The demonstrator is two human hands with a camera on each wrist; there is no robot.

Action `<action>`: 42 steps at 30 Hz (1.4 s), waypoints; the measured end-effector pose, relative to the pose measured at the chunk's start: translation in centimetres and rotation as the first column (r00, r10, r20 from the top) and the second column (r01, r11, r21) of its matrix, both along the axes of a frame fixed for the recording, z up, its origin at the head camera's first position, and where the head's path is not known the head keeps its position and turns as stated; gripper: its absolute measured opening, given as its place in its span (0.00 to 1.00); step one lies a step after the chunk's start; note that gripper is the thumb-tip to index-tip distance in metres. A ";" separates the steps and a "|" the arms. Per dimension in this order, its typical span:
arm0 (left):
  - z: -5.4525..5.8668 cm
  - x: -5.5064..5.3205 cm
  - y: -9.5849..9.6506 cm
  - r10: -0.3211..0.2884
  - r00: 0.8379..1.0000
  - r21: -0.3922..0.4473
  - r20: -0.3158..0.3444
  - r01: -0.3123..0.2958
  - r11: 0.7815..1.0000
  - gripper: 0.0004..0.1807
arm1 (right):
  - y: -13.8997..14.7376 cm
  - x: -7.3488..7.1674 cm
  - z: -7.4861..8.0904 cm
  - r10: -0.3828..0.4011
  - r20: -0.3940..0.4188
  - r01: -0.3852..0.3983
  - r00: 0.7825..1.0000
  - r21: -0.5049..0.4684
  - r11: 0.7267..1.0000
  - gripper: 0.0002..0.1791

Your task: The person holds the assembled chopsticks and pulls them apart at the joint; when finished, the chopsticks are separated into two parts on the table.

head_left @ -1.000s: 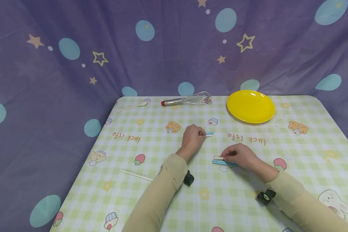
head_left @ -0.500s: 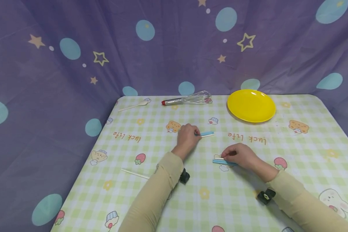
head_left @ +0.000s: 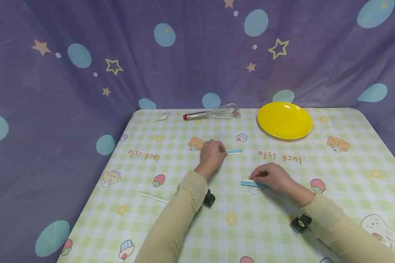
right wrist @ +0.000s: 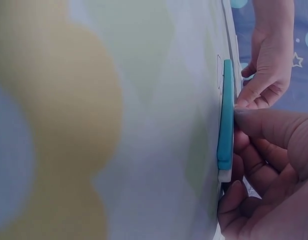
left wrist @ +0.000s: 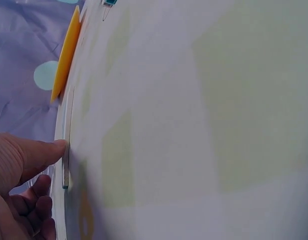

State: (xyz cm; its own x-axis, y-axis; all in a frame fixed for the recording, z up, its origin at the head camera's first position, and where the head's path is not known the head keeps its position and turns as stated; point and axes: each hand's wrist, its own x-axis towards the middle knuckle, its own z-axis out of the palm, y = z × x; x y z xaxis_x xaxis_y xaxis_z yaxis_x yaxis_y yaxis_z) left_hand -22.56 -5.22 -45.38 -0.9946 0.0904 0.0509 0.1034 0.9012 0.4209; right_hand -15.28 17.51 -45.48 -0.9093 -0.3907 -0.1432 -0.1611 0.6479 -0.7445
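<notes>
Two blue-and-white stick sets lie mid-worktop [head_left: 263, 233], both in hand. Left set [head_left: 235, 151] sits toward the far edge, blue on the far side, white on the near side, roughly parallel to that edge. Right set [head_left: 250, 183] sits closer to the near edge and further right; white is on its far side and, per right wrist view, pokes out a bit past the blue at one end. Sticks are thin and lie low on the cloth, which probably explains the fingertip grips; holding from the side likely keeps each set lined up. Left hand [head_left: 212, 155]: thumb reaches to the stick side, thumb and index pinching the set's left end, other fingers loosely curled. Right hand [head_left: 273, 176]: comes in from the right, thumb and fingertips pinching the white stick, rest curled under. Forearms angle in from the near edge. Loose white stick [head_left: 152, 197] lies toward the left edge, partly hidden by the left sleeve [head_left: 174, 223]. Whisk [head_left: 212, 111] and yellow plate [head_left: 285, 120] along the far edge, spoon [head_left: 151, 120] by the far left corner.
</notes>
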 end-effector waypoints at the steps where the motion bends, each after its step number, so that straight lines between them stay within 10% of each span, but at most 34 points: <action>1: 0.0 0.0 0.0 0.001 1.000 -0.002 0.000 -0.001 1.000 0.07 | -0.1 0.0 0.0 -0.003 0.000 0.003 1.000 -0.001 1.000 0.05; 12: 0.0 0.2 -0.5 0.029 0.999 0.065 0.031 -0.031 0.997 0.08 | -0.7 0.1 -0.1 -0.009 -0.009 0.009 1.000 0.000 1.000 0.05; 20: 0.9 0.4 -1.6 0.068 0.991 0.287 0.112 -0.097 0.953 0.06 | -0.8 0.0 -0.1 -0.001 -0.001 0.001 1.000 -0.002 1.000 0.04; 27: 1.6 1.4 -3.4 0.002 0.996 0.388 0.089 -0.036 0.921 0.07 | -0.5 -0.2 0.4 -0.015 0.010 0.015 1.000 -0.036 0.999 0.04; 42: 2.3 5.1 -9.2 -0.064 0.987 0.652 0.146 -0.047 0.757 0.06 | -1.1 -0.1 1.0 -0.057 -0.021 0.051 0.998 -0.209 0.977 0.06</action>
